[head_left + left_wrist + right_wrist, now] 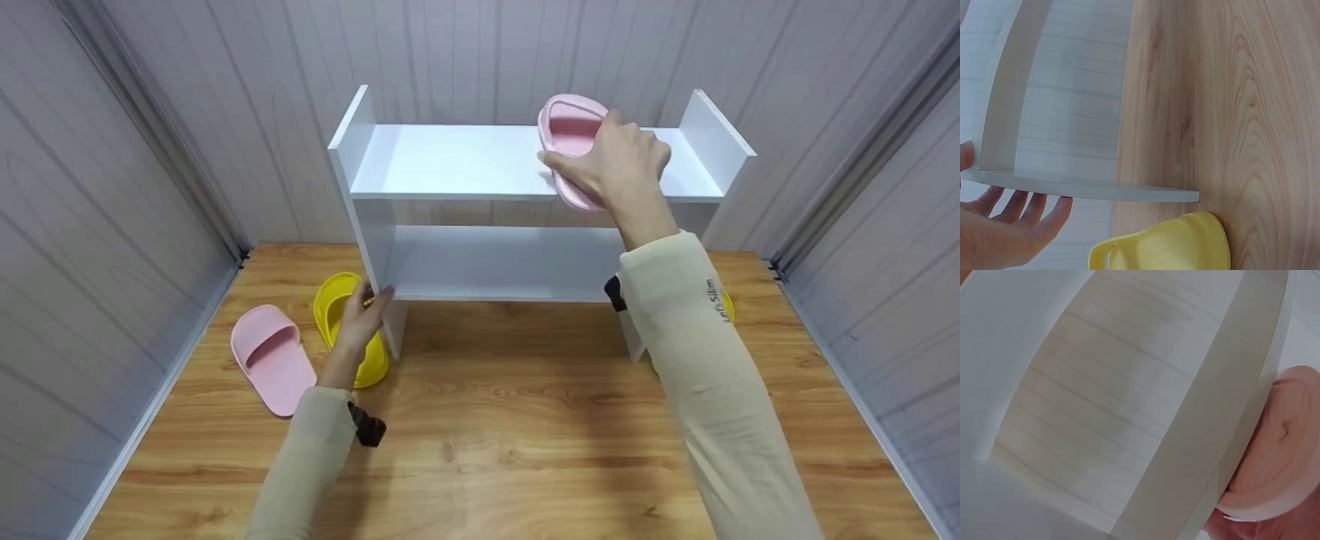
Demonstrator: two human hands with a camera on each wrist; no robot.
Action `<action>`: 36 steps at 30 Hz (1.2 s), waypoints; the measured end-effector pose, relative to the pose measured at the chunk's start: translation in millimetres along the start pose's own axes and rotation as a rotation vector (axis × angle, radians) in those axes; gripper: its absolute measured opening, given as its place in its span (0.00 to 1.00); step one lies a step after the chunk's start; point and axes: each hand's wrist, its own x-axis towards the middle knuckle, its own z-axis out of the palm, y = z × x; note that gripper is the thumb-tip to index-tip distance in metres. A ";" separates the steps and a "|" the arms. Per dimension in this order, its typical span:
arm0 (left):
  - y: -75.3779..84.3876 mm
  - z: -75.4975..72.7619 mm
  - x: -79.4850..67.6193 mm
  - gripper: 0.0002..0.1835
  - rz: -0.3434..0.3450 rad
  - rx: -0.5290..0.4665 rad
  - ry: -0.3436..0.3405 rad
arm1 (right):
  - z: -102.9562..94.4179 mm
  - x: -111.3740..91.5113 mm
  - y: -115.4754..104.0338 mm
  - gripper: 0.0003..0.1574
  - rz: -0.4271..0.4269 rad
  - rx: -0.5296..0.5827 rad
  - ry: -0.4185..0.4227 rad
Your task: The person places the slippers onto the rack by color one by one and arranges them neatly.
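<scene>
The right hand [634, 159] held a pink slipper [571, 127], its thumb on the left edge, over the top board [450, 157] of a white shelf [712, 139], right of the board's middle; the slipper's near end stuck out past the front edge, and whether it touched the board could not be told. The left hand [358, 322] gripped the shelf's left panel [365, 236] at the level of the lower board [495, 262], thumb on the inner side and fingers along the outer face. Partly behind that hand, a yellow slipper [373, 369] lay on the wooden floor [487, 450] just beside the panel, with a second pink slipper [283, 375] farther left. Something yellow [728, 307], mostly hidden by the right sleeve [705, 352], showed on the floor to the right
</scene>
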 end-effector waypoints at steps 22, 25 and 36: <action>0.8 1.5 1.0 0.28 0.018 0.003 0.006 | -6.8 -4.5 106.0 0.31 -0.258 0.608 0.742; 3.0 1.7 1.8 0.28 0.013 0.015 0.002 | 4.1 -7.2 125.0 0.35 -0.274 0.780 0.744; 3.6 0.7 1.1 0.29 0.001 0.019 -0.006 | 68.3 -47.9 142.2 0.42 -0.259 1.102 0.497</action>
